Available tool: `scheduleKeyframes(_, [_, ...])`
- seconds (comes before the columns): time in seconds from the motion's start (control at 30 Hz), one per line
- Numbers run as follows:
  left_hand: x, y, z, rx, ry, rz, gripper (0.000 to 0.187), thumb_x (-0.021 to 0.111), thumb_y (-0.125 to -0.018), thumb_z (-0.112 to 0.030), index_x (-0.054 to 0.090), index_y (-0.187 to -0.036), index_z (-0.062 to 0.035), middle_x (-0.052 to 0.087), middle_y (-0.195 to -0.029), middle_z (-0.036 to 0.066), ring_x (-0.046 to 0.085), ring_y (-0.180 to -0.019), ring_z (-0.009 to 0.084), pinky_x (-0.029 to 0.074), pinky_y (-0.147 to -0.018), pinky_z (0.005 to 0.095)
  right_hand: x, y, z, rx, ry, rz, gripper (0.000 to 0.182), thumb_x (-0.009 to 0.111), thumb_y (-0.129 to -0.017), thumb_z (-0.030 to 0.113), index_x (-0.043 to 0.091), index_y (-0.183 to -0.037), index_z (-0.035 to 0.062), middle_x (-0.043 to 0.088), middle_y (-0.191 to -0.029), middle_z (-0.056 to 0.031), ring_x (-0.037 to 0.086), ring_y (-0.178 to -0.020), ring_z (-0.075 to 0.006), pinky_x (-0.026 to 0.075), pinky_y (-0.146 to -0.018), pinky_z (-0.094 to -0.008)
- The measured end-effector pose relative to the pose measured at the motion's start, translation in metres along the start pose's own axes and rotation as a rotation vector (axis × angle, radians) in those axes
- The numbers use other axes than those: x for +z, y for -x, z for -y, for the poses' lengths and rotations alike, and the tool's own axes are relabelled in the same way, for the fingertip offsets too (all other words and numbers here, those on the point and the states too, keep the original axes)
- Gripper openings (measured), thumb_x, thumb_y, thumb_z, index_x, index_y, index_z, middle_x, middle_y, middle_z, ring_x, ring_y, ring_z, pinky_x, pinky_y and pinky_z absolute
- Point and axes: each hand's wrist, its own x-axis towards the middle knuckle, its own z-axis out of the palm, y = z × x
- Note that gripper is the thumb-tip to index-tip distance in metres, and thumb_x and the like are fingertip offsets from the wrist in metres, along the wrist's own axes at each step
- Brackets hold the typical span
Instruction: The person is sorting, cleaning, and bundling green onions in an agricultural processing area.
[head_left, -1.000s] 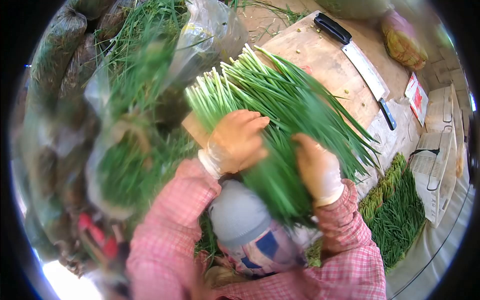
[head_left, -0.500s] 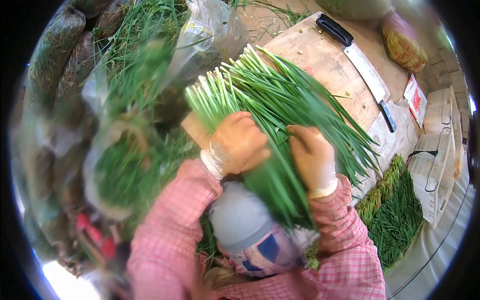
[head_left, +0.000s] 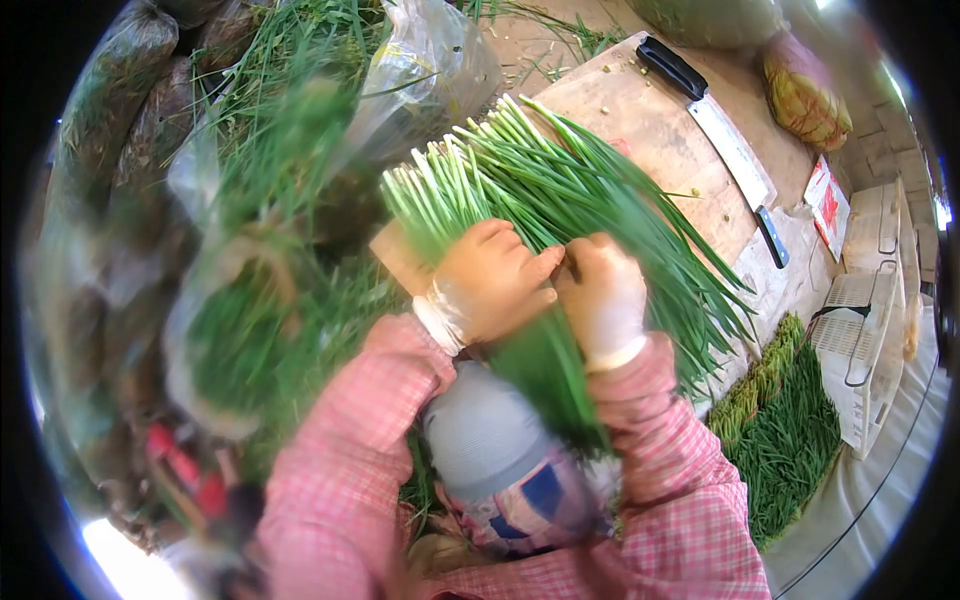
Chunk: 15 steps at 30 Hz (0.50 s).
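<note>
A thick pile of garlic chives (head_left: 560,165) lies slantwise across the wooden board, pale cut ends up and left, green leaves down to the right. My left hand (head_left: 495,272), in a thin see-through glove, is closed around a bunch from the pile's near side; its leaves hang blurred below. Against the left thumb, the gloved fingertips of my right hand (head_left: 603,292) are pinched together over the leaves. What lies between those fingertips is hidden.
A cleaver (head_left: 725,150) and a blue-handled knife (head_left: 770,238) lie right of the pile on the board (head_left: 640,110). Trimmed chives (head_left: 785,450) lie lower right beside a white plastic crate (head_left: 850,340). Clear plastic bags (head_left: 425,85) and loose greens (head_left: 290,60) crowd the left.
My right hand has moved left and slightly up, from the leaves to the left thumb. My left hand has shifted slightly right, still around its bunch.
</note>
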Motion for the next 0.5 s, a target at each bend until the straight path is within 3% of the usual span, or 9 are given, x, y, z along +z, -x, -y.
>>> scheduleKeyframes(0.1, [0.003, 0.001, 0.001, 0.030, -0.038, -0.021, 0.036, 0.061, -0.072, -0.023, 0.057, -0.102, -0.0042, 0.054, -0.073, 0.007, 0.053, -0.078, 0.0244, 0.040, -0.084, 0.0392, -0.010, 0.000, -0.007, 0.216, -0.629, 0.009, 0.009, 0.065, -0.071, 0.012, 0.059, -0.071, 0.0066, 0.054, -0.068, -0.0074, 0.054, -0.060, -0.0173, 0.042, -0.056, -0.0290])
scheduleKeyframes(0.13, [0.002, 0.000, 0.001, 0.031, -0.037, -0.016, 0.033, 0.061, -0.072, -0.023, 0.057, -0.099, -0.0042, 0.054, -0.072, 0.007, 0.053, -0.077, 0.0245, 0.040, -0.084, 0.0391, -0.023, -0.002, -0.011, 0.315, -0.841, 0.083, 0.006, 0.064, -0.074, 0.009, 0.061, -0.074, 0.0040, 0.054, -0.068, -0.0032, 0.051, -0.061, -0.0120, 0.040, -0.056, -0.0252])
scheduleKeyframes(0.17, [0.002, -0.001, 0.000, 0.033, -0.033, -0.012, 0.030, 0.061, -0.073, -0.023, 0.058, -0.096, -0.0043, 0.053, -0.071, 0.007, 0.053, -0.077, 0.0247, 0.040, -0.084, 0.0390, -0.045, -0.006, -0.013, 0.527, -1.078, 0.189, 0.009, 0.063, -0.077, 0.010, 0.059, -0.072, 0.0041, 0.053, -0.069, 0.0002, 0.048, -0.060, -0.0101, 0.038, -0.055, -0.0239])
scheduleKeyframes(0.23, [0.003, -0.004, 0.000, 0.027, -0.050, 0.036, 0.026, 0.060, -0.074, -0.023, 0.058, -0.092, -0.0048, 0.053, -0.070, 0.007, 0.053, -0.078, 0.0248, 0.040, -0.084, 0.0390, -0.059, -0.001, -0.040, 0.545, -1.515, -0.079, 0.008, 0.058, -0.082, 0.011, 0.057, -0.076, 0.0055, 0.051, -0.069, 0.0007, 0.045, -0.057, -0.0102, 0.036, -0.054, -0.0222])
scheduleKeyframes(0.3, [0.002, -0.005, -0.002, 0.015, -0.069, 0.066, 0.023, 0.060, -0.074, -0.023, 0.058, -0.089, -0.0053, 0.052, -0.070, 0.007, 0.053, -0.078, 0.0250, 0.040, -0.084, 0.0389, -0.103, 0.003, -0.058, 0.454, -1.828, -0.213, 0.008, 0.052, -0.087, 0.014, 0.055, -0.087, 0.0067, 0.050, -0.069, -0.0004, 0.042, -0.056, -0.0098, 0.034, -0.054, -0.0207])
scheduleKeyframes(0.37, [0.001, -0.006, -0.003, -0.001, -0.094, 0.081, 0.022, 0.060, -0.075, -0.024, 0.058, -0.087, -0.0058, 0.051, -0.069, 0.007, 0.052, -0.077, 0.0253, 0.040, -0.084, 0.0386, -0.155, 0.023, -0.104, 0.293, -2.150, -0.070, 0.010, 0.045, -0.091, 0.014, 0.052, -0.089, 0.0079, 0.049, -0.068, 0.0007, 0.045, -0.057, -0.0128, 0.035, -0.053, -0.0246])
scheduleKeyframes(0.43, [0.002, -0.004, -0.003, 0.004, -0.037, 0.010, 0.026, 0.060, -0.075, -0.025, 0.058, -0.094, -0.0066, 0.052, -0.073, 0.007, 0.052, -0.081, 0.0253, 0.039, -0.087, 0.0397, -0.206, 0.054, -0.139, 0.244, -2.106, 0.049, 0.013, 0.041, -0.093, 0.013, 0.049, -0.082, 0.0101, 0.046, -0.064, 0.0029, 0.047, -0.058, -0.0149, 0.035, -0.051, -0.0284])
scheduleKeyframes(0.47, [0.001, -0.002, -0.003, 0.004, -0.010, -0.023, 0.029, 0.061, -0.075, -0.025, 0.058, -0.097, -0.0070, 0.053, -0.075, 0.007, 0.051, -0.083, 0.0253, 0.038, -0.088, 0.0402, -0.227, 0.083, -0.167, 0.509, -2.077, -0.177, 0.012, 0.044, -0.091, 0.012, 0.049, -0.080, 0.0101, 0.047, -0.063, 0.0027, 0.048, -0.057, -0.0161, 0.036, -0.050, -0.0296])
scheduleKeyframes(0.5, [-0.003, -0.001, -0.005, -0.002, -0.019, -0.057, 0.032, 0.061, -0.075, -0.026, 0.057, -0.101, -0.0076, 0.054, -0.078, 0.007, 0.051, -0.086, 0.0252, 0.037, -0.090, 0.0411, -0.232, 0.099, -0.177, 0.677, -1.796, -0.181, 0.007, 0.049, -0.087, 0.012, 0.051, -0.080, 0.0095, 0.049, -0.064, 0.0008, 0.050, -0.058, -0.0173, 0.037, -0.051, -0.0305])
